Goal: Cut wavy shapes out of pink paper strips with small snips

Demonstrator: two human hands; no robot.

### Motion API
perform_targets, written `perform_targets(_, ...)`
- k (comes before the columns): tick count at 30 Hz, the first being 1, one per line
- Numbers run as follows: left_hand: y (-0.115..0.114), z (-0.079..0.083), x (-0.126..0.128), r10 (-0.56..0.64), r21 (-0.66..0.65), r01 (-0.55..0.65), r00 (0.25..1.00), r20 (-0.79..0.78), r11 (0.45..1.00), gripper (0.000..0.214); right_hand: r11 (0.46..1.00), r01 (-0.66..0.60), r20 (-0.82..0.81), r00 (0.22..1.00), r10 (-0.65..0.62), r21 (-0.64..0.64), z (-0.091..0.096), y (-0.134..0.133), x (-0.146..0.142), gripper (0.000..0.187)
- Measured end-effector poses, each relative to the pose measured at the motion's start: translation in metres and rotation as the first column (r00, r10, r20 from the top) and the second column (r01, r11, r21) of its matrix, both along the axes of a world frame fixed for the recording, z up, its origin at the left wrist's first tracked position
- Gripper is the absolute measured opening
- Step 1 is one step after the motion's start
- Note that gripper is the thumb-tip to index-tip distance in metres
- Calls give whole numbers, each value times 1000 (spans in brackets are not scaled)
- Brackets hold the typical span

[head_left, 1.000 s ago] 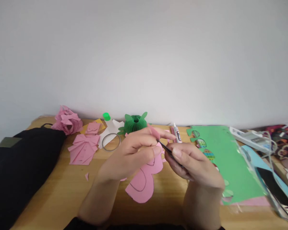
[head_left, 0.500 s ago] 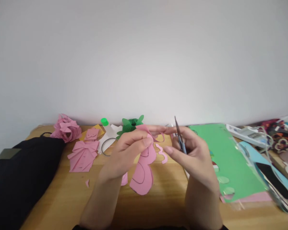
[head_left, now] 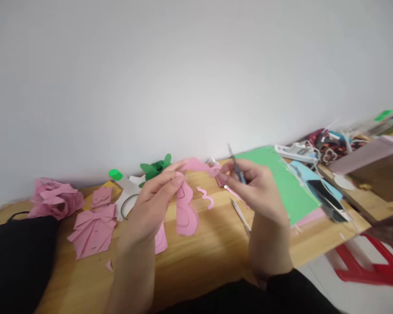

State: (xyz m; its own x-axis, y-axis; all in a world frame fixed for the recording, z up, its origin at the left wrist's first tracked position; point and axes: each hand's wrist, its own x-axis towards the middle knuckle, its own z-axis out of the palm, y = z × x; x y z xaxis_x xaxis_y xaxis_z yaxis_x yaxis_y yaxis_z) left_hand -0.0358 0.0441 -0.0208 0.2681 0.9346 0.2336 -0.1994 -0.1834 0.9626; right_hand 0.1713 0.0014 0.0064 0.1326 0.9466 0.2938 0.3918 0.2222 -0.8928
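My left hand (head_left: 153,196) pinches a pink paper cutout (head_left: 186,216) with a scalloped edge and curved pen lines, held above the wooden table. A pink paper piece (head_left: 196,165) stretches from behind my left fingers toward my right fingertips. My right hand (head_left: 257,183) is closed around scissors (head_left: 237,168), blades pointing up, handles mostly hidden in the palm. Its thumb and finger pinch the end of that pink piece. Beneath, a small wavy pink scrap (head_left: 205,198) lies on the table. Another pink cutout (head_left: 161,239) is partly covered by my left wrist.
Folded pink paper dress (head_left: 94,229), crumpled pink paper flower (head_left: 55,198) and dark cloth item (head_left: 16,266) lie left. Behind stand a green paper shape (head_left: 155,168) and a green-capped glue stick (head_left: 115,175). A pen (head_left: 240,214), green sheet (head_left: 281,187) and power strip (head_left: 296,152) are right.
The view has swung right, bringing a box and a red stool in at the right. My hands have drawn slightly apart, with the pink piece spread between them.
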Motion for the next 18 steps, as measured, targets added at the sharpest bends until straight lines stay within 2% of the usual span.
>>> perform_targets(3,1,1,-2,31,94,-27,998,-48,995,20,951,247,-57,964,-261,-185,-3,-15,34,21)
perform_targets(5,0,4,-1,83,162,-73,995,-59,984,21,850,360,-1,921,-391,-384,-16,-26,56,25)
perform_targets(6,0,6,0,88,181,-75,994,-60,981,23,785,406,23,893,-449,-468,-26,-31,65,26)
perform_targets(7,-1,8,1,84,195,-69,994,-69,978,26,750,422,34,880,-473,-509,-38,-34,72,24)
perform_targets(11,-4,13,2,73,171,-45,984,-160,984,31,659,478,74,837,-542,-580,-87,-37,84,15)
perform_targets(14,-5,13,3,69,111,-53,986,-150,992,30,635,548,104,795,-597,-544,-104,-32,85,13)
perform_targets(16,-6,13,5,56,68,-48,991,-118,997,29,657,566,90,787,-610,-499,-100,-29,82,17)
perform_targets(18,-8,14,7,49,29,-47,997,-58,998,22,705,543,47,806,-591,-455,-88,-26,72,25)
